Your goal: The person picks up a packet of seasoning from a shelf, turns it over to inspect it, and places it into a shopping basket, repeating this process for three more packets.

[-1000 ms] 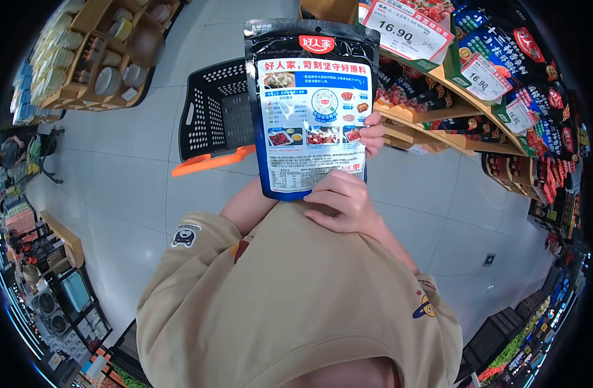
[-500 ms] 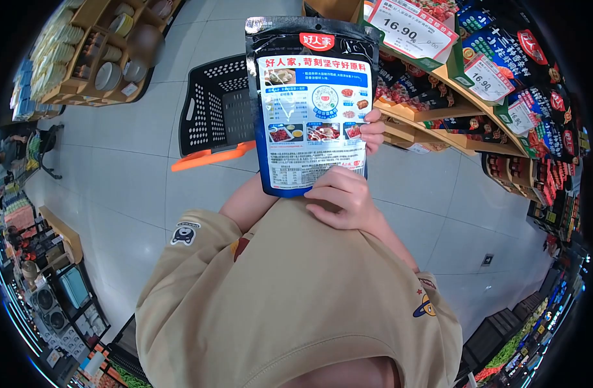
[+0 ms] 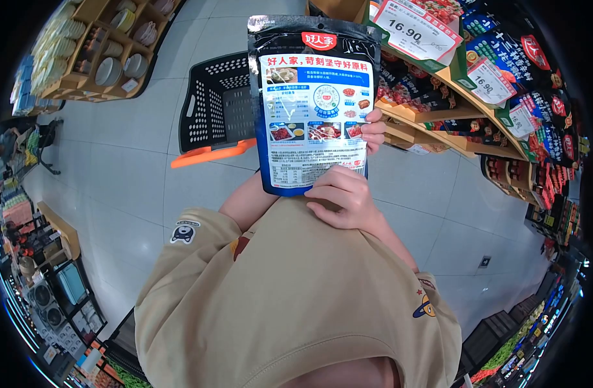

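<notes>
A blue and black seasoning pouch (image 3: 319, 139) is held upright before my chest, its printed back with small food pictures facing me. My left forearm passes behind it, and the fingers of my left hand (image 3: 373, 131) curl around its right edge; the rest of that hand is hidden. At the lower right corner, my right hand (image 3: 341, 196) grips the pouch with bent fingers over its front.
A black shopping basket (image 3: 215, 103) with an orange handle (image 3: 212, 153) stands on the tiled floor beyond the pouch. Shelves to the right hold similar pouches (image 3: 497, 48) behind price tags (image 3: 416, 29). A wooden rack of bowls (image 3: 109, 71) stands at upper left.
My view has shifted very slightly. Both hands keep the same hold, and the pouch's top leans a touch to the right.
</notes>
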The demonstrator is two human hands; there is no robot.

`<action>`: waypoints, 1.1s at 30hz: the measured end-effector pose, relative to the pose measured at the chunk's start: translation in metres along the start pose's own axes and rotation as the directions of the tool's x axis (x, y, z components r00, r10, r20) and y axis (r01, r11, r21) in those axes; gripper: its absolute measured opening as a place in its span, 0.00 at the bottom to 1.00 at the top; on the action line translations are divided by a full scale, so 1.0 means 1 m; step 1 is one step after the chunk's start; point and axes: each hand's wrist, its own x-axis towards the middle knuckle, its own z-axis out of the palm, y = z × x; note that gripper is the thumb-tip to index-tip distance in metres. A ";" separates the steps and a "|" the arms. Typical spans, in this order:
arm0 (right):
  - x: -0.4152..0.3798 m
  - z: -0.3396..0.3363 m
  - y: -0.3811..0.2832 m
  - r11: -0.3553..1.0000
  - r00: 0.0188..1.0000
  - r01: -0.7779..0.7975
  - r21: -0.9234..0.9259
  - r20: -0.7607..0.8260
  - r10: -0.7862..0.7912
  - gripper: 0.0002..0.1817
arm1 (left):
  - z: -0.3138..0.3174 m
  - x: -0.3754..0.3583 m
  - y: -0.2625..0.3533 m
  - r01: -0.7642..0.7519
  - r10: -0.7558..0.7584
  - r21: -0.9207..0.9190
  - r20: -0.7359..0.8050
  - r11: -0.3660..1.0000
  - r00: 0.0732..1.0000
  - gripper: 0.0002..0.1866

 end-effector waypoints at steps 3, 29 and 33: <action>0.000 0.001 0.000 1.000 1.000 -0.006 0.006 0.004 0.006 0.10 | 0.003 0.000 -0.001 -0.021 0.018 0.044 0.051 0.999 0.999 0.18; 0.071 0.031 0.042 0.841 0.850 -0.513 0.173 -0.035 0.526 0.13 | 0.044 -0.162 0.073 0.443 0.869 0.818 0.472 -0.367 -0.152 0.12; 0.102 0.049 0.047 0.895 0.892 -0.445 0.020 -0.080 0.445 0.06 | 0.057 -0.192 0.097 0.447 0.921 0.835 0.386 -0.320 -0.062 0.13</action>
